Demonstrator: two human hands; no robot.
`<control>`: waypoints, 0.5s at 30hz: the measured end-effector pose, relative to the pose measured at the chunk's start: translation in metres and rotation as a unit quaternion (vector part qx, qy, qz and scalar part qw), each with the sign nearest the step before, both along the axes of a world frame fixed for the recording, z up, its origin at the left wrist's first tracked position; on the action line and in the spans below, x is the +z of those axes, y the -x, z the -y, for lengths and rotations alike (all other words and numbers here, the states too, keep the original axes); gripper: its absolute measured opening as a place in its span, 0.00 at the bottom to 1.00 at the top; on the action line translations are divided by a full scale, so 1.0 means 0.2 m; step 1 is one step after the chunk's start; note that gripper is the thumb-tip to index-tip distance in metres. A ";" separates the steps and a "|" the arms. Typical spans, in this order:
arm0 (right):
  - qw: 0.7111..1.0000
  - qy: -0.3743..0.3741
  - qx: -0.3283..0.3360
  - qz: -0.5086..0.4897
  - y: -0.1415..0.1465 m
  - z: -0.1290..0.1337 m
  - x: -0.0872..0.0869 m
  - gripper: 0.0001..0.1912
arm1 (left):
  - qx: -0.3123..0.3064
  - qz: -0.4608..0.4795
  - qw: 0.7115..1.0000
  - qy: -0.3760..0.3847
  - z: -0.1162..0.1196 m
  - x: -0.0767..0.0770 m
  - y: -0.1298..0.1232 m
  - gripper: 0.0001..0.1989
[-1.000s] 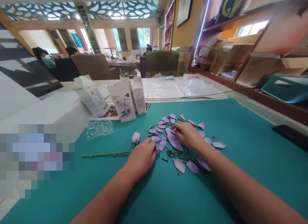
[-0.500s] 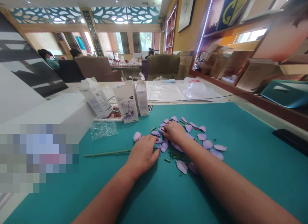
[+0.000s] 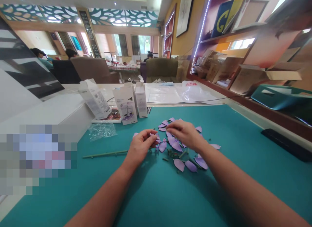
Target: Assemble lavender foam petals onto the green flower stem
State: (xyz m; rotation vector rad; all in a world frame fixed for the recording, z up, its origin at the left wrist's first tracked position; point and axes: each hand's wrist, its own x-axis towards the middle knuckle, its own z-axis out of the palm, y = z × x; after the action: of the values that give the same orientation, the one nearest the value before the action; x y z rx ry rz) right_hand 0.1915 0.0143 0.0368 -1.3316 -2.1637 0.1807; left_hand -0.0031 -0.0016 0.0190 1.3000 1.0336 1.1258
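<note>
My left hand (image 3: 138, 147) is closed in a pinch, thumb against fingers, on a small purple flower piece (image 3: 154, 136) partly hidden by the fingertips. Over the scattered lilac petals, my right hand (image 3: 185, 132) is held with its fingers curved together; whatever is between them, if anything, is hidden. Loose lilac petals (image 3: 176, 145) lie around and beneath it. Nearer to me are a pale petal (image 3: 179, 165) and a darker purple petal (image 3: 190, 166), beside small green pieces (image 3: 172, 153). A green stem (image 3: 104, 154) lies flat to the left of my left hand.
White cartons, one with a flower picture (image 3: 125, 106), stand at the back left behind a clear plastic bag (image 3: 101, 131). Everything lies on a green mat (image 3: 146, 194). A black object (image 3: 285, 144) is at the right edge, and a thin cable (image 3: 190, 101) crosses behind.
My left hand has lifted off the mat and turned, now pinching a purple piece. My right hand has risen from the petals and shifted slightly right. The camera view has shifted a little.
</note>
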 end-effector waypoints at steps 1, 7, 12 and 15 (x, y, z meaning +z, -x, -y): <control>0.997 0.019 -0.072 0.009 -0.05 -0.03 0.00 0.11 | 0.003 0.020 1.000 0.011 0.00 0.00 0.00 0.18; 0.971 0.114 -0.168 0.129 -0.18 -0.19 -0.09 0.10 | 0.010 0.058 0.998 0.035 -0.02 -0.01 0.02 0.22; 0.952 0.154 -0.185 0.187 -0.07 -0.23 -0.15 0.08 | -0.002 0.073 0.997 0.038 -0.02 -0.02 0.02 0.25; 0.942 0.159 -0.208 0.210 -0.03 -0.24 -0.16 0.09 | -0.010 0.089 0.995 0.044 -0.02 -0.02 0.02 0.26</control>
State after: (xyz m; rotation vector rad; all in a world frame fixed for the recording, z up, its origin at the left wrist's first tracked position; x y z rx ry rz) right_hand 0.1973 0.0627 0.0039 -2.1457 -2.1826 0.0824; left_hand -0.0072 0.0031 0.0152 1.1166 0.9266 1.1459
